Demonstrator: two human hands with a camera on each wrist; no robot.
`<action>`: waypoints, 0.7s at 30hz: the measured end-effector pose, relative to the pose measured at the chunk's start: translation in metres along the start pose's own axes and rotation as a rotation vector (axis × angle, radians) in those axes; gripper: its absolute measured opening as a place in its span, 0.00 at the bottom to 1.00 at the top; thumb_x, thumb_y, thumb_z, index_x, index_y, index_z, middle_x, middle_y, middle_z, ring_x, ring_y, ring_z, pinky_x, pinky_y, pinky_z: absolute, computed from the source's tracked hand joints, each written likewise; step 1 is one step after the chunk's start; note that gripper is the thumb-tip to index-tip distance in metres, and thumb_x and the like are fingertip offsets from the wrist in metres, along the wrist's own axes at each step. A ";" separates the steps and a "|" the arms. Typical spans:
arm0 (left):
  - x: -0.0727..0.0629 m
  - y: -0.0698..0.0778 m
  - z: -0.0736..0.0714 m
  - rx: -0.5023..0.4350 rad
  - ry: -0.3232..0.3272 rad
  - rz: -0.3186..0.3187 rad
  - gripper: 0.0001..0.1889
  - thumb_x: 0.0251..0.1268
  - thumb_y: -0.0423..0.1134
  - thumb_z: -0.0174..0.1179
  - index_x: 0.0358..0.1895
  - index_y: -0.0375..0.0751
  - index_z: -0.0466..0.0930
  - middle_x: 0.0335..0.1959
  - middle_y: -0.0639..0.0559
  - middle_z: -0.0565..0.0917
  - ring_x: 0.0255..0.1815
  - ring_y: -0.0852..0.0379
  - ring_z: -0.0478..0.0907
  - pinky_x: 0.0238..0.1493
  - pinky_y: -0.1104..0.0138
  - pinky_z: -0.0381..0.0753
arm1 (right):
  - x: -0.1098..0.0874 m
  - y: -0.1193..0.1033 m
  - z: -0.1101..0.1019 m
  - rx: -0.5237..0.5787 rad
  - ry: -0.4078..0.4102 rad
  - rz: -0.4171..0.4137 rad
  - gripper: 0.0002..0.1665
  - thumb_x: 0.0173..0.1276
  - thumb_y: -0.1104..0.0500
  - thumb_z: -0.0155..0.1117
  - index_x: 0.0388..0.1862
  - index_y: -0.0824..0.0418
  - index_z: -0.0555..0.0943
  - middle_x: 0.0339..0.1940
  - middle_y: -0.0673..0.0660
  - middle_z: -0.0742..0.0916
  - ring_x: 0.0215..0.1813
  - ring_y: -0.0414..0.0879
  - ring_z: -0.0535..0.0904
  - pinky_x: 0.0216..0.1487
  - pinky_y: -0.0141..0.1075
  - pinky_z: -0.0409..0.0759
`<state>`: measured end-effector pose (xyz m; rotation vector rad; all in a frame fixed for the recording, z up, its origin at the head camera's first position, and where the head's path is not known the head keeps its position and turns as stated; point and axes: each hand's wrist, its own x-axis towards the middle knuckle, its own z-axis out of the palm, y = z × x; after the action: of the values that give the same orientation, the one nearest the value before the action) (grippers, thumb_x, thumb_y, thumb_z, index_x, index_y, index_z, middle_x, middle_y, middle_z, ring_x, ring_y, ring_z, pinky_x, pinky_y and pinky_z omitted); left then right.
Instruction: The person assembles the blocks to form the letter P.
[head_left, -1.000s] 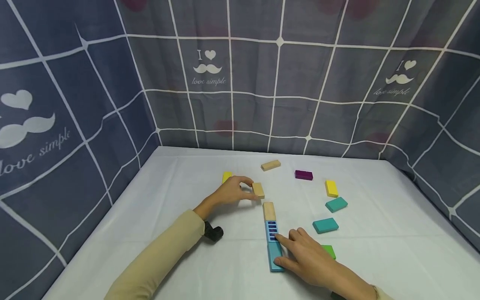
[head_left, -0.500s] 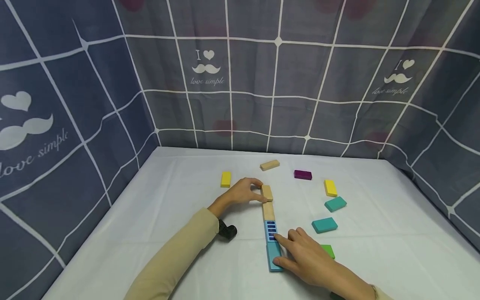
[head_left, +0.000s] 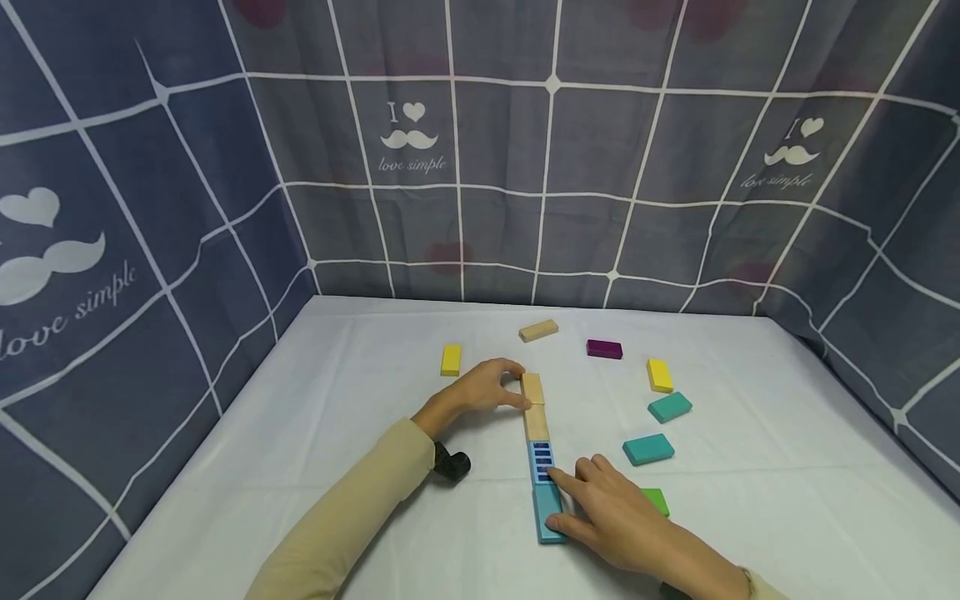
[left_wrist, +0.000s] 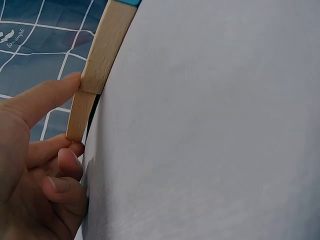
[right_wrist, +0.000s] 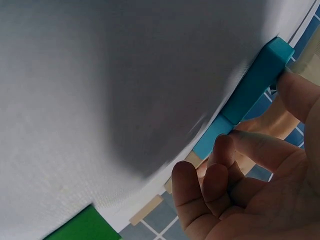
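A straight row of blocks runs away from me in the head view: a plain blue block [head_left: 546, 504], a light blue block with dark bars [head_left: 542, 454], a wooden block [head_left: 537, 423] and another wooden block [head_left: 532, 388] at the far end. My left hand [head_left: 483, 387] pinches that farthest wooden block by its ends; the left wrist view shows it meeting its neighbor [left_wrist: 107, 47] slightly out of line. With index finger and thumb, my right hand [head_left: 615, 515] presses on the two blue blocks, its other fingers bent above the cloth.
Beyond the row lie a loose wooden block [head_left: 538, 331] and a purple block [head_left: 604, 349]. A yellow block [head_left: 451, 360] is at left. On the right are another yellow block [head_left: 660, 376], two teal blocks [head_left: 670, 407] and a green block [head_left: 657, 501], partly hidden by my right hand.
My left hand has moved right with the wooden block and brought it up against the row's far end, uncovering the left yellow block. My right hand has stayed in place.
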<state>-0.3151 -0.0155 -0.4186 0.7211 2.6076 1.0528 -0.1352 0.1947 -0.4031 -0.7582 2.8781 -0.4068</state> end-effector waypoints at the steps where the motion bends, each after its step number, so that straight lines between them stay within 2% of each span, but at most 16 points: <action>1: 0.000 0.000 0.000 -0.002 0.003 0.002 0.33 0.60 0.51 0.69 0.65 0.39 0.75 0.61 0.47 0.78 0.67 0.50 0.69 0.68 0.56 0.66 | 0.000 0.000 0.000 0.000 0.000 0.002 0.39 0.65 0.34 0.63 0.64 0.59 0.79 0.33 0.44 0.72 0.37 0.40 0.63 0.33 0.31 0.66; 7: 0.001 -0.003 0.002 -0.020 0.031 0.021 0.27 0.66 0.48 0.65 0.64 0.38 0.76 0.59 0.47 0.79 0.66 0.50 0.70 0.67 0.57 0.67 | 0.000 0.000 0.000 -0.001 -0.001 0.008 0.39 0.65 0.34 0.63 0.64 0.59 0.79 0.33 0.44 0.73 0.38 0.40 0.63 0.33 0.31 0.66; 21: 0.002 -0.005 0.000 -0.040 0.037 0.026 0.26 0.64 0.45 0.67 0.64 0.39 0.77 0.62 0.47 0.78 0.68 0.49 0.68 0.68 0.56 0.65 | 0.000 0.001 -0.001 0.002 -0.002 0.005 0.39 0.65 0.33 0.62 0.64 0.59 0.79 0.33 0.43 0.72 0.38 0.40 0.63 0.33 0.31 0.66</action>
<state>-0.3185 -0.0175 -0.4225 0.7358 2.6063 1.1332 -0.1362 0.1957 -0.4030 -0.7504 2.8771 -0.4080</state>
